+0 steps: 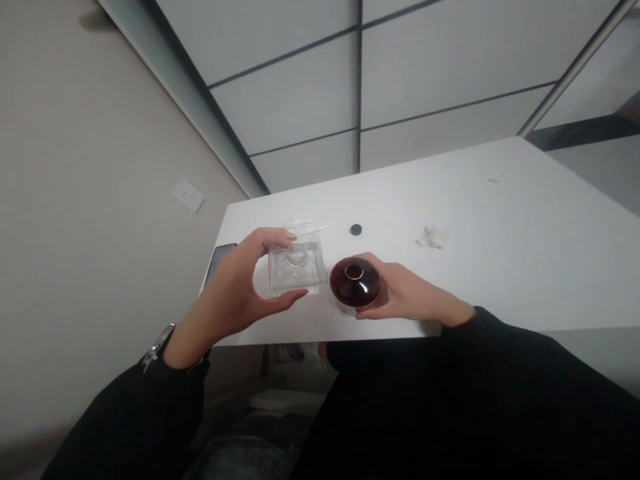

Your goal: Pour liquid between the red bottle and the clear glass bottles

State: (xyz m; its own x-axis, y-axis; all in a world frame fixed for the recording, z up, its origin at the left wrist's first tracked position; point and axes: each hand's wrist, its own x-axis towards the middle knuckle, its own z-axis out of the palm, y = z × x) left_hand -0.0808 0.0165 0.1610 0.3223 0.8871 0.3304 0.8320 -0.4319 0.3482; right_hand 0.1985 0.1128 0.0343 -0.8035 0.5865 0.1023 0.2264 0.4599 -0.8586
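Observation:
My left hand grips a clear, square-sided glass bottle between thumb and fingers. The round neck of that bottle faces me, and no liquid can be made out inside. Close beside it on the right, my right hand holds a rounded, dark red bottle with a narrow uncapped opening pointing up toward me. Its fingers wrap the far side and the thumb the near side. A small gap lies between the two bottles. Just beyond them on the table rests a small dark round cap.
Crumpled white tissue lies on the white table to the right. A thin clear plastic wrapper is behind the left hand. A phone sits at the left edge. Panelled doors stand behind the table.

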